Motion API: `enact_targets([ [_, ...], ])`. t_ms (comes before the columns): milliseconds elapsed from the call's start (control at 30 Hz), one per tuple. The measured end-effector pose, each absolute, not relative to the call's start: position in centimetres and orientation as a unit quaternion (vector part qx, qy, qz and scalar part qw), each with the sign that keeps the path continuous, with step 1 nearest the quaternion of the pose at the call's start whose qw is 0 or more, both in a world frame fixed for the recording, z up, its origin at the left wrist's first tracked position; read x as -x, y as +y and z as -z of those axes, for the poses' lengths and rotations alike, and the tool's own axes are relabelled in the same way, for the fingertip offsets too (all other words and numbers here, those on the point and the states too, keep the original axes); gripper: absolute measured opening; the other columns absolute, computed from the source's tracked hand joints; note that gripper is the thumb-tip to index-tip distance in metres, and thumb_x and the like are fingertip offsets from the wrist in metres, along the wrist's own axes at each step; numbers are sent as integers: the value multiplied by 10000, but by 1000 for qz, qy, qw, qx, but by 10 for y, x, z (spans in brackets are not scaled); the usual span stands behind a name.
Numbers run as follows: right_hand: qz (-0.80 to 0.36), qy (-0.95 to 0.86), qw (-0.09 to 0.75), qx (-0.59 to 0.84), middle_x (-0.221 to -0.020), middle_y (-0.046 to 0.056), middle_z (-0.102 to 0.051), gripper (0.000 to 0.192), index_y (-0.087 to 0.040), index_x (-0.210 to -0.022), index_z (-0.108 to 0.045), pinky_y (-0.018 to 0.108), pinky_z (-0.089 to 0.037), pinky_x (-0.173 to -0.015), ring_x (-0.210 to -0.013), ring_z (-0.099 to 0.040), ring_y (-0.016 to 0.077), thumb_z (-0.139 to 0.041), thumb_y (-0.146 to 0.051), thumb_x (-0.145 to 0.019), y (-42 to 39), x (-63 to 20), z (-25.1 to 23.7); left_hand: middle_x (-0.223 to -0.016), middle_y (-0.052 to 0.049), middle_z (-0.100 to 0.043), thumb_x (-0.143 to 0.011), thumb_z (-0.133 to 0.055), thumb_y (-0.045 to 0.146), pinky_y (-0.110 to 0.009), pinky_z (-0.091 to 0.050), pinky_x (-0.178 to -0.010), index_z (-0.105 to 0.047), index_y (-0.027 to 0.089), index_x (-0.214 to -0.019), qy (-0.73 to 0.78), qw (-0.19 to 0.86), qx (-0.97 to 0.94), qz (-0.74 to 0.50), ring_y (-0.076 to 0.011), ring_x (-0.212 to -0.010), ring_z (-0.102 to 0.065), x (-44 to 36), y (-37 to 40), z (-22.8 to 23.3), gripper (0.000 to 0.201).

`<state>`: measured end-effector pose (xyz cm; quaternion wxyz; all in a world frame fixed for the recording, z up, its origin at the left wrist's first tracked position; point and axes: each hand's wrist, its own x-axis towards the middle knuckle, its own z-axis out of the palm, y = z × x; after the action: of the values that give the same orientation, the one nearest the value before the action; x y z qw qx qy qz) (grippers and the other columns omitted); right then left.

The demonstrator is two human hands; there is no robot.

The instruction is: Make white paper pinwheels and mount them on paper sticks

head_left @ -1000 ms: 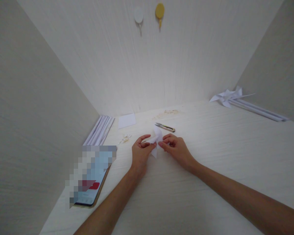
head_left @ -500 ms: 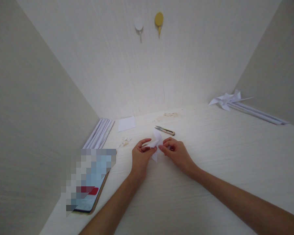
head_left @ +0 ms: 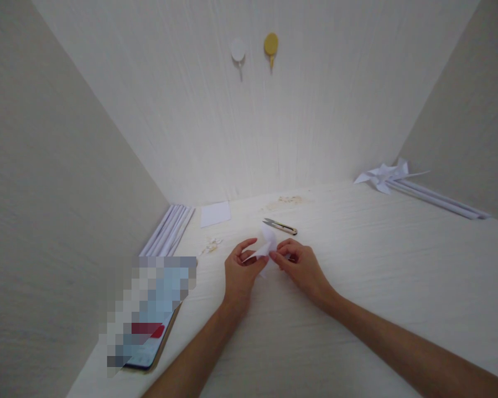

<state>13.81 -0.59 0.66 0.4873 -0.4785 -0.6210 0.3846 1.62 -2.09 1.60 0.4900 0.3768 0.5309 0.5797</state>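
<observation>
A small white paper pinwheel (head_left: 267,246) with folded blades is held above the table between both hands. My left hand (head_left: 241,271) pinches it near its middle with the thumb in front, and the index finger stretches out past it. My right hand (head_left: 299,262) closes thumb and fingertips at the pinwheel's right side; whether a small pin sits between them is too small to tell. Just beyond the hands lie thread snips (head_left: 280,226), blades pointing left. Part of the paper is hidden behind the fingers.
Rolled white paper sticks (head_left: 167,230) lie at the left wall beside a white paper sheet (head_left: 215,214). A partly blurred phone (head_left: 149,345) lies nearer. Small pale bits (head_left: 212,245) are scattered left of the hands. Finished pinwheels (head_left: 384,176) on sticks rest at the far right.
The whole view has shifted slightly, so things sit a little lower. Both hands keep hold of the paper pinwheel, its lower blade now less visible; the right fingertips have shifted slightly against it.
</observation>
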Motion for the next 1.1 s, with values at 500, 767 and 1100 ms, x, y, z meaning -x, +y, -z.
enact_targets([
  [500,-456,-531,545,462,-698,-7,-512,165,-169,-645,-506,205,-354,-409,-476,-476,73,-549,-325,-677,-5,-141,-4,-516,44,-569,-482,-690,164,-191,-364,-494,-574,146,-882,533,482,-346,-603,-73,-475,-507,-12,-15,-7,418],
  [767,-476,-441,601,468,-631,-52,-498,147,-179,-687,-484,175,-341,-379,-430,-450,48,-598,-230,-608,6,-151,1,-527,31,-608,-432,-704,110,-176,-359,-480,-579,148,-726,443,578,-341,-595,-64,-461,-507,-3,-9,-8,321],
  [1100,-462,-570,509,451,-483,-57,-445,128,-179,-596,-475,189,-300,-376,-407,-399,67,-597,-193,-564,-1,-146,-2,-531,39,-593,-341,-776,117,-157,-367,-476,-585,139,-624,296,744,-381,-462,-52,-475,-511,-1,-20,-17,342],
])
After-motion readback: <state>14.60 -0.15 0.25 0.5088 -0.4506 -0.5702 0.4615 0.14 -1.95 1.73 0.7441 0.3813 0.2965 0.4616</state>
